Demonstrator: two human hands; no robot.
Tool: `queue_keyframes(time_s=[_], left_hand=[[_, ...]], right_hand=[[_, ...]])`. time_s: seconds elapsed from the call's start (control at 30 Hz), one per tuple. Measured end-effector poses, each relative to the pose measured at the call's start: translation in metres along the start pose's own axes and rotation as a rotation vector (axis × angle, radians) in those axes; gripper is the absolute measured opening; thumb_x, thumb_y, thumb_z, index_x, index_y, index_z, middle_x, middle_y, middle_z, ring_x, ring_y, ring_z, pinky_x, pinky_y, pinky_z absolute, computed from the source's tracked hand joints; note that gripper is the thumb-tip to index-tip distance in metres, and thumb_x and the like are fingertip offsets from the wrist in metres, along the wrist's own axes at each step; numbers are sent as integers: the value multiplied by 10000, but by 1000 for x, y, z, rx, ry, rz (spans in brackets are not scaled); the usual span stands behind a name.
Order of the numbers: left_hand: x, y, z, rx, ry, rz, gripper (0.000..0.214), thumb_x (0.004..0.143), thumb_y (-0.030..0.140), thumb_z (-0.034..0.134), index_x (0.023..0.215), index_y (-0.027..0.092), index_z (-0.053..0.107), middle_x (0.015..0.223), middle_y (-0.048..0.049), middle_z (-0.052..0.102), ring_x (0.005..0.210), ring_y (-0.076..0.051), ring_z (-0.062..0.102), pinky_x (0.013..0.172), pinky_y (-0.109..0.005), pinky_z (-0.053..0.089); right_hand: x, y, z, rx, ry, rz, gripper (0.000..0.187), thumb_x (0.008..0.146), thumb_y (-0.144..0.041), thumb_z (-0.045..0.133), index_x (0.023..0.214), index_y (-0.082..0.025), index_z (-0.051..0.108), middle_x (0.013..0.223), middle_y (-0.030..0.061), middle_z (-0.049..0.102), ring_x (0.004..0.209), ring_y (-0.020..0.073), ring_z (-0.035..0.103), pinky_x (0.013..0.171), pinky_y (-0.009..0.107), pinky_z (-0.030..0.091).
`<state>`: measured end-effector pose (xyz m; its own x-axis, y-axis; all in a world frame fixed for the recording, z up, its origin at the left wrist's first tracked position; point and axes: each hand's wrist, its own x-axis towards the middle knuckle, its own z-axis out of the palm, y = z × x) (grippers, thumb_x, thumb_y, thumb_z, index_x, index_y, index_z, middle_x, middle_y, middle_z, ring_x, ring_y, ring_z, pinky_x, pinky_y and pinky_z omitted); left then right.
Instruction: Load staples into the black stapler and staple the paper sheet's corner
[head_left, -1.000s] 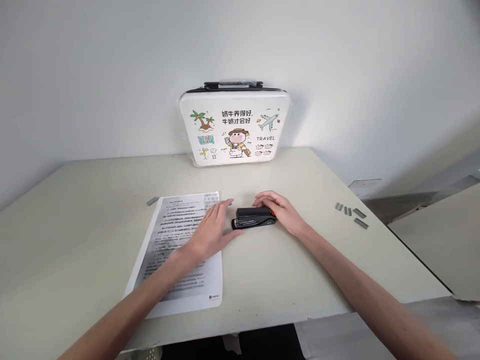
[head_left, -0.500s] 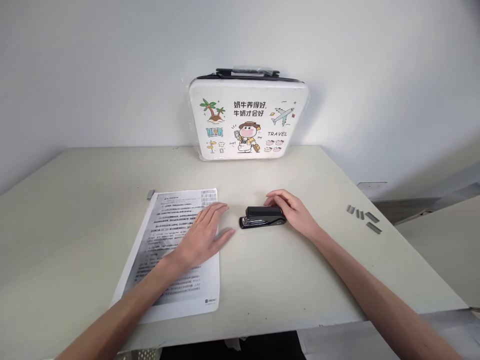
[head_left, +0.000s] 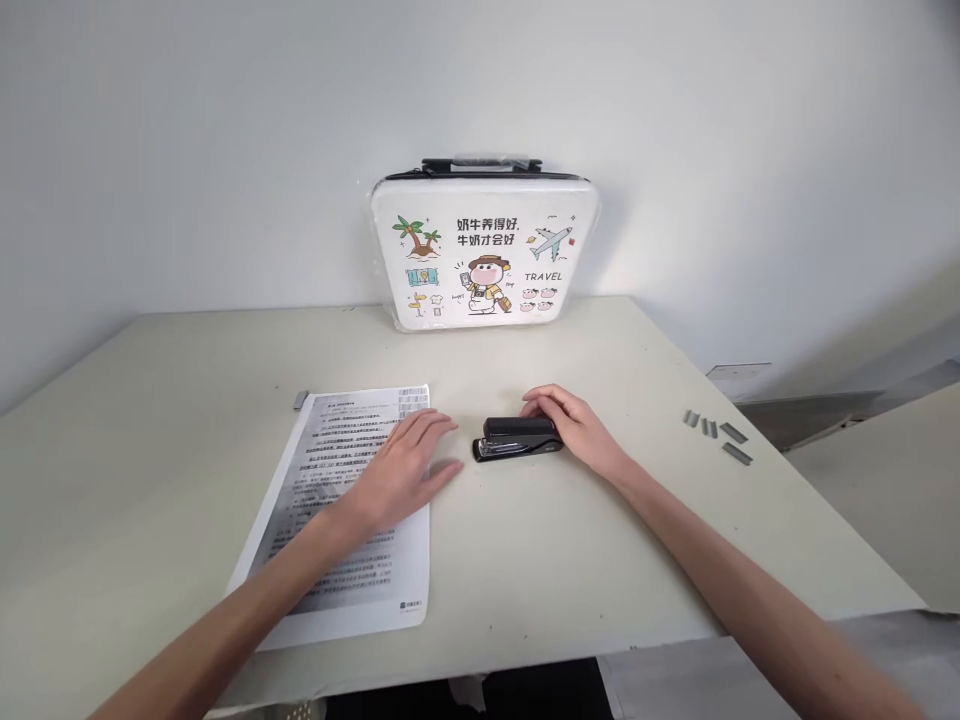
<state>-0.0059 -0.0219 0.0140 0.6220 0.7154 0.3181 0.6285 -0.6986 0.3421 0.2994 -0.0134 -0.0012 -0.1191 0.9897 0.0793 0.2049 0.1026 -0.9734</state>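
Note:
A black stapler (head_left: 517,440) lies on the table, its nose pointing left and its metal staple channel showing below the top arm. Curled round its rear end is my right hand (head_left: 574,425); some of the fingers are hidden behind it. My left hand (head_left: 405,465) rests over the right edge of a printed sheet of paper (head_left: 315,540), with fingers stretched and the thumb apart, holding nothing. A gap separates the left fingertips from the stapler's nose. Beside the sheet's top left corner sits a small grey piece (head_left: 301,400), which resembles a strip of staples.
Several grey staple strips (head_left: 724,432) lie near the table's right edge. A white case (head_left: 495,300) with cartoon prints and a black handle leans against the wall (head_left: 225,150) at the back. The pale table (head_left: 585,560) ends just in front of me.
The camera view has shifted slightly. Both hands, the stapler and the paper keep nearly the same places relative to each other.

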Motion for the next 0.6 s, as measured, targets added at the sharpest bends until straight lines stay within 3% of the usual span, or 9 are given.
queue_keyframes(time_s=[0.23, 0.33, 0.43, 0.6], left_hand=[[30, 18, 12, -60, 34, 32, 201, 1004, 361, 667, 1169, 247, 685, 1278, -85, 711, 1286, -297, 617, 1129, -515, 507], [38, 20, 17, -93, 30, 30, 145, 1007, 378, 667, 1057, 247, 706, 1203, -78, 738, 1217, -294, 648, 1063, -491, 540], [40, 18, 17, -97, 31, 22, 144, 1015, 382, 660, 1017, 244, 698, 1156, -71, 755, 1163, -289, 666, 1015, -477, 550], [30, 13, 10, -70, 42, 21, 121, 1030, 353, 641, 1031, 240, 685, 1126, -65, 764, 1111, -277, 677, 1002, -481, 535]], right_hand=[[-3, -5, -3, 35, -3, -16, 381, 1004, -607, 561, 1062, -254, 694, 1025, 46, 767, 957, 222, 697, 876, 357, 528], [-7, -12, -4, -68, -101, -49, 320, 951, -557, 665, 1035, -256, 736, 1052, 33, 766, 974, 229, 693, 899, 366, 532], [-11, -16, -5, -128, -186, -47, 310, 842, -472, 798, 1063, -259, 755, 1063, 19, 765, 965, 237, 694, 886, 375, 545], [-11, -16, -5, -118, -186, -34, 331, 796, -461, 833, 1038, -249, 756, 1022, 17, 762, 929, 228, 692, 843, 361, 543]])
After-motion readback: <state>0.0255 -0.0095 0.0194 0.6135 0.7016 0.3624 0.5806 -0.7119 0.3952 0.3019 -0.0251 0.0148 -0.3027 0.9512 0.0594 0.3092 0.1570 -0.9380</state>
